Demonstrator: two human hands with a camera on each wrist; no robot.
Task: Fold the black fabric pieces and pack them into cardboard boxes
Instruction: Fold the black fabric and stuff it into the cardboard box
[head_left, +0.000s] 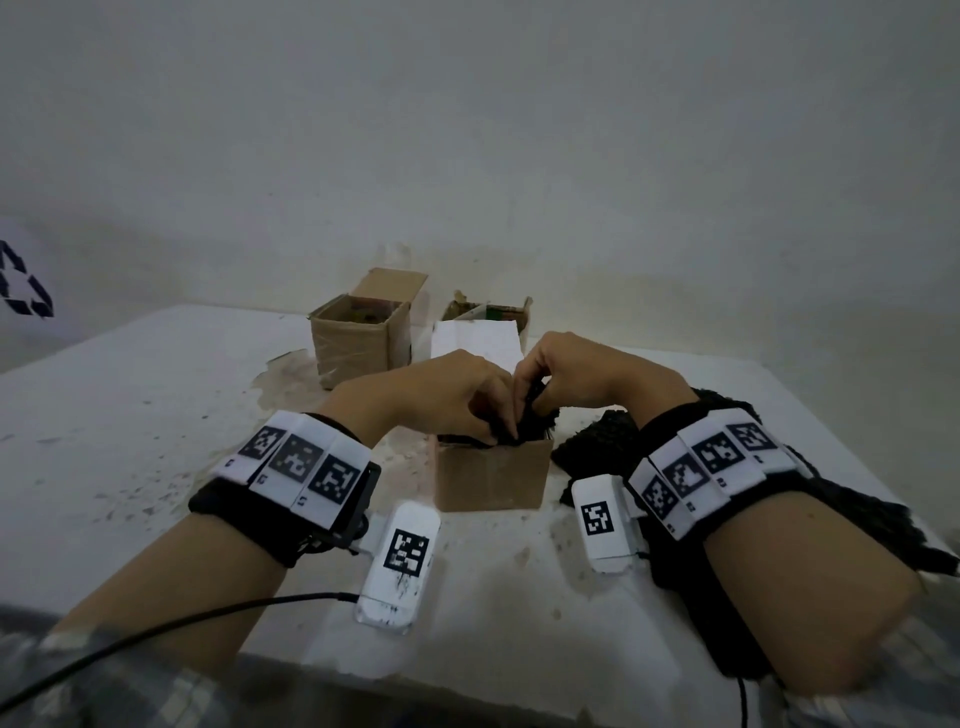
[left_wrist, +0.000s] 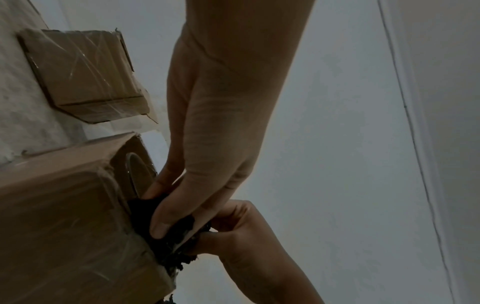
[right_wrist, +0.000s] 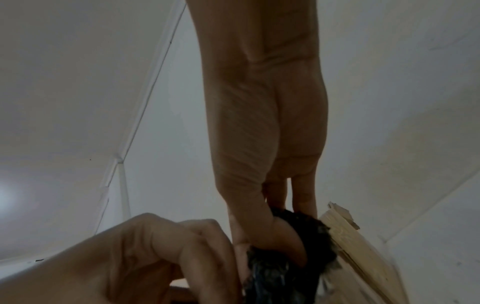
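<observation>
From the head view, both hands meet over the mouth of a small cardboard box (head_left: 492, 475) that stands near the front of the white counter (head_left: 130, 415). The left hand (head_left: 441, 387) and the right hand (head_left: 576, 371) have their fingers curled down onto a wad of black fabric (head_left: 530, 423), which sits in the top of the box and sticks up above its rim. A loose heap of more black fabric (head_left: 597, 441) lies on the counter just right of the box, partly under the right wrist. Behind stand a taller open box wrapped in clear tape (head_left: 358, 338) and, to its right, a second open box (head_left: 493, 312) with a white sheet (head_left: 475, 340) in front of it. Each wrist wears a black band with square-patterned white tags.

From the left wrist view, the left hand (left_wrist: 207, 144) reaches down with thumb and fingers pinching the black fabric (left_wrist: 166, 226) at the edge of the cardboard box (left_wrist: 64, 216). The right hand (left_wrist: 239, 232) grips the same wad from the other side. The taped box (left_wrist: 80, 72) sits beyond.

From the right wrist view, the right hand (right_wrist: 267, 144) points down, its thumb and fingers closed on the fuzzy black fabric (right_wrist: 285, 273). The left hand (right_wrist: 161, 253) is curled against the fabric from the left. A pale cardboard flap (right_wrist: 355, 246) shows just right of the fabric.
</observation>
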